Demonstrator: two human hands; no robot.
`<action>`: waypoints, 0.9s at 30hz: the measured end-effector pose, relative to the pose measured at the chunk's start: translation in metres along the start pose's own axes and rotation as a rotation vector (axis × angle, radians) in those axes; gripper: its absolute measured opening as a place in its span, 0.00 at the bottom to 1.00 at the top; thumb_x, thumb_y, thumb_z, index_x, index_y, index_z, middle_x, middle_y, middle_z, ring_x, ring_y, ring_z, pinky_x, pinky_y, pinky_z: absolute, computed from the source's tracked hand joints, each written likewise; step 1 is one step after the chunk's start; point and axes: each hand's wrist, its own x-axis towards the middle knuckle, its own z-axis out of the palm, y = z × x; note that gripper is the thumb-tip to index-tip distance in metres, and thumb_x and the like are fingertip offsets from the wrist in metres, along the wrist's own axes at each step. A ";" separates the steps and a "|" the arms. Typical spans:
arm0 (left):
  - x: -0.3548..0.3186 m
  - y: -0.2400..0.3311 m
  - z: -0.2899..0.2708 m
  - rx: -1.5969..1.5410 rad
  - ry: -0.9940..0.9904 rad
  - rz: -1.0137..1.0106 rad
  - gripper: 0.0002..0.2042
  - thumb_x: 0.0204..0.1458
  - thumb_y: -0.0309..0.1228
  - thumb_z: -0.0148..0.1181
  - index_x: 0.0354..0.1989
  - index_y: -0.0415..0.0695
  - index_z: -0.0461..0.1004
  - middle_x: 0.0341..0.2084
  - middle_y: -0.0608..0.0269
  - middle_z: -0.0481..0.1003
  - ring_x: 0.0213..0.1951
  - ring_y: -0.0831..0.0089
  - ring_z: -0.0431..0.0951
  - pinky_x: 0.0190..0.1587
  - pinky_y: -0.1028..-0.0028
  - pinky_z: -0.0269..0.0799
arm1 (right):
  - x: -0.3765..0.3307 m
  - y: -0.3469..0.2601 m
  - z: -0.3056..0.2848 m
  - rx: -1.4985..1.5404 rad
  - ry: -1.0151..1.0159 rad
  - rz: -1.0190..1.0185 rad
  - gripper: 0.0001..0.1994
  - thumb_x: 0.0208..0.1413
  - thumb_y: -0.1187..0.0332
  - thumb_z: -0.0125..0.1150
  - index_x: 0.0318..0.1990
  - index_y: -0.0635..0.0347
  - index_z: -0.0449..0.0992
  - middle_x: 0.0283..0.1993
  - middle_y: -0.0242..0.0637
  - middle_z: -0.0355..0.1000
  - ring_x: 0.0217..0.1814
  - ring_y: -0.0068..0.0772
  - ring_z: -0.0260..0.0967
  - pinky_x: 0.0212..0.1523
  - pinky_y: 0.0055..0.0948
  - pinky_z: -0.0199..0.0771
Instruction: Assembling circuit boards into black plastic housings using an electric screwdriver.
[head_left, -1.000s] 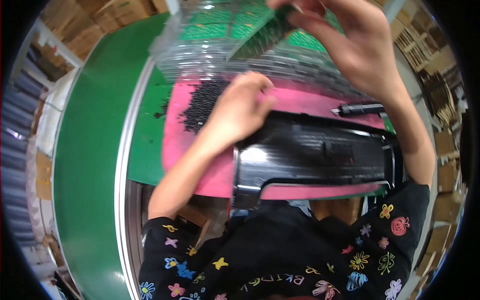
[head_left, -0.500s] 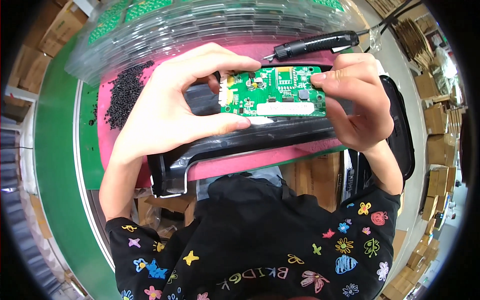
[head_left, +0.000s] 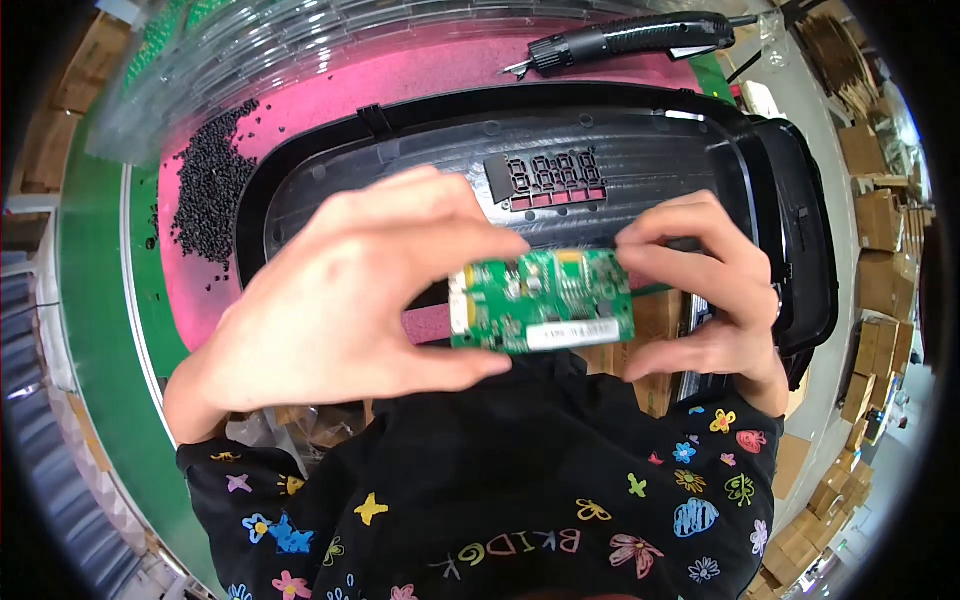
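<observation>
A green circuit board (head_left: pixel 545 305) with a white label strip and white connectors is held up in front of my torso, a little blurred. My left hand (head_left: pixel 350 290) pinches its left end, fingers along the top edge and thumb along the bottom. My right hand (head_left: pixel 710 290) curves round the right end, fingertips at the top corner and thumb by the bottom corner. Beyond the board lies a black plastic housing (head_left: pixel 400 165), inner side up. Segmented digit openings (head_left: pixel 555 175) are cut in its middle.
A black electric screwdriver (head_left: pixel 630 45) lies at the back of the pink mat (head_left: pixel 330 95). Small black screws (head_left: pixel 210 185) are heaped on the left. Clear plastic trays (head_left: pixel 230 60) are stacked at the far left. Another black housing (head_left: pixel 805 240) stands on the right; cardboard boxes (head_left: pixel 875 270) lie beyond.
Both hands have brought the circuit board nearer to my body, down in the picture. The housing now lies flat on the mat with its inner side and digit openings showing.
</observation>
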 end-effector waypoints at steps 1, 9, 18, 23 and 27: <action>0.001 0.004 0.000 0.013 -0.046 0.008 0.27 0.29 0.29 0.77 0.43 0.35 0.78 0.31 0.58 0.74 0.34 0.66 0.74 0.37 0.72 0.71 | -0.002 0.002 0.000 0.004 0.001 0.007 0.30 0.29 0.63 0.79 0.45 0.66 0.79 0.43 0.41 0.74 0.41 0.40 0.71 0.42 0.32 0.74; 0.012 -0.001 0.010 0.130 0.043 0.106 0.31 0.28 0.31 0.78 0.46 0.33 0.76 0.33 0.56 0.75 0.35 0.63 0.74 0.36 0.69 0.70 | -0.007 0.014 -0.008 -0.032 -0.022 0.136 0.33 0.23 0.67 0.79 0.44 0.71 0.77 0.42 0.44 0.75 0.46 0.43 0.73 0.48 0.36 0.72; 0.040 -0.043 0.012 0.217 0.013 -0.133 0.25 0.35 0.27 0.73 0.45 0.37 0.74 0.37 0.59 0.74 0.35 0.68 0.74 0.37 0.72 0.72 | 0.010 0.070 -0.004 -0.119 0.038 0.225 0.25 0.35 0.72 0.73 0.46 0.62 0.76 0.50 0.39 0.72 0.55 0.42 0.68 0.57 0.36 0.67; 0.039 -0.046 0.019 0.204 0.028 -0.171 0.24 0.35 0.26 0.73 0.45 0.39 0.73 0.38 0.61 0.72 0.34 0.69 0.73 0.36 0.72 0.72 | 0.010 0.073 -0.003 -0.143 0.028 0.256 0.25 0.34 0.73 0.73 0.46 0.62 0.76 0.52 0.38 0.71 0.56 0.42 0.66 0.56 0.36 0.67; 0.043 -0.046 0.018 0.210 0.002 -0.236 0.24 0.35 0.25 0.73 0.45 0.40 0.73 0.41 0.61 0.71 0.34 0.69 0.72 0.36 0.72 0.72 | 0.012 0.075 -0.004 -0.155 0.018 0.266 0.27 0.30 0.78 0.72 0.46 0.62 0.76 0.53 0.40 0.71 0.57 0.42 0.67 0.59 0.36 0.65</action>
